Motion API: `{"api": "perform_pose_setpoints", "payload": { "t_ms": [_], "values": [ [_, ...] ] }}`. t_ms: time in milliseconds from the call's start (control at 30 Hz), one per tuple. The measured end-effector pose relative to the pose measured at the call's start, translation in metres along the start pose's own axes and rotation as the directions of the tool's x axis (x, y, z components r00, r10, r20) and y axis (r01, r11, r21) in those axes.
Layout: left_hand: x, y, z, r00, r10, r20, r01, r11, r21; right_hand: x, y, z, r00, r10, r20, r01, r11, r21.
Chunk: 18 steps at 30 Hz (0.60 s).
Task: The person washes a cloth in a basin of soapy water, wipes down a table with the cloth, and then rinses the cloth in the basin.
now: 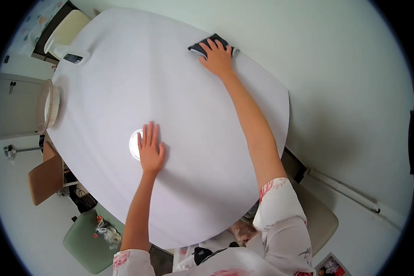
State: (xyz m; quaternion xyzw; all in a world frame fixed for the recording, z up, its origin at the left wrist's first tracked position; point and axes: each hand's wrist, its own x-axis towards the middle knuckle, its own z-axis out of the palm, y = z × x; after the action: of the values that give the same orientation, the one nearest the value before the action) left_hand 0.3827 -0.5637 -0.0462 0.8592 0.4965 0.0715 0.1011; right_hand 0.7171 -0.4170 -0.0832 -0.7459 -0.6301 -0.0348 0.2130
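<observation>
A large white table (184,101) fills the middle of the view. Near its far right edge, by the wall, my right hand (217,57) presses on a dark cloth (198,47) with a lighter border, its fingers spread over the fabric. My left hand (151,149) lies flat on the table at centre left, fingers stretched out and holding nothing. Beside it a bright round reflection shows on the surface, partly covered by the fingers.
A clear container with a dark item (73,58) and a round basket (54,106) stand along the left edge. Around the table are a brown chair (47,177), a green chair (89,239) holding a plastic bag, and a beige chair (319,216). A wall borders the right side.
</observation>
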Motion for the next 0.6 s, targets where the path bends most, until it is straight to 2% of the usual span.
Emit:
{"api": "perform_pose_setpoints", "payload": {
  "t_ms": [67,167,233,400,467,500,567,600],
  "values": [
    [-0.001,0.0,0.0,1.0,0.008,0.004,-0.008,1.0,-0.006,-0.014,0.004,-0.003,0.995,-0.081,-0.061,0.077,0.995,-0.066],
    [0.0,0.0,0.0,0.999,0.03,-0.024,-0.03,1.0,0.004,-0.06,0.034,-0.033,0.993,-0.067,-0.099,0.056,0.992,-0.113],
    [0.0,0.0,0.001,0.999,0.028,-0.046,-0.027,1.0,0.013,-0.101,0.058,-0.061,0.981,0.006,-0.193,-0.02,0.997,-0.073],
    [0.0,-0.003,0.004,0.998,0.036,-0.051,-0.035,0.999,0.01,-0.193,0.099,-0.111,0.962,0.145,-0.233,-0.192,0.962,-0.195],
    [-0.001,-0.004,0.004,0.998,0.041,-0.037,-0.04,0.999,0.035,-0.218,0.1,-0.117,0.889,0.397,-0.227,-0.418,0.907,-0.052],
    [-0.001,-0.003,0.005,0.998,0.04,-0.041,-0.039,0.999,0.033,-0.231,0.104,-0.115,0.89,0.394,-0.23,-0.415,0.908,-0.053],
    [0.0,-0.004,0.005,0.998,0.043,-0.039,-0.041,0.998,0.037,-0.248,0.108,-0.106,0.832,0.479,-0.281,-0.436,0.877,0.204],
    [0.0,-0.004,0.005,0.998,0.042,-0.041,-0.04,0.998,0.038,-0.25,0.101,-0.108,0.813,0.517,-0.268,-0.484,0.856,0.182]
  ]
}}
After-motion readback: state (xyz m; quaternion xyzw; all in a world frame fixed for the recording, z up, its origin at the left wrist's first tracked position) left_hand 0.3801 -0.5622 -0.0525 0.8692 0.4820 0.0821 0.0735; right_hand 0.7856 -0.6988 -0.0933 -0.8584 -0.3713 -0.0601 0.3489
